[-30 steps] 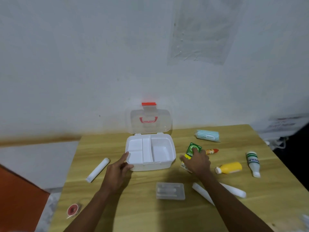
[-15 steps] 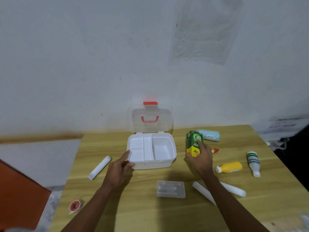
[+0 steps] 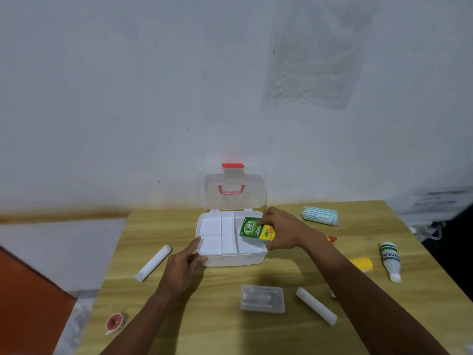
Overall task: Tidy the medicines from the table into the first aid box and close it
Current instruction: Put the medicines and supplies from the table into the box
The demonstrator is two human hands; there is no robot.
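The white first aid box (image 3: 231, 260) stands open at the back middle of the wooden table, its clear lid (image 3: 233, 188) with a red handle upright against the wall. My right hand (image 3: 282, 230) holds a green and yellow medicine carton (image 3: 256, 229) tilted over the box's right compartment. My left hand (image 3: 183, 269) rests against the box's front left corner, thumb and forefinger on its rim. On the table lie a white roll (image 3: 153, 262) at left, another white roll (image 3: 316, 305) at front right, a white bottle with green bands (image 3: 389, 260), a yellow bottle (image 3: 362, 263) and a striped packet (image 3: 321, 216).
A clear plastic case (image 3: 262, 298) lies in front of the box. A red tape roll (image 3: 115, 322) sits near the table's front left edge. A red-tipped tube (image 3: 332, 239) peeks out behind my right forearm. The wall runs right behind the box.
My right hand lifted the green carton off the table to the right of the box and carried it left over the right compartment. My left hand stayed at the box's corner.
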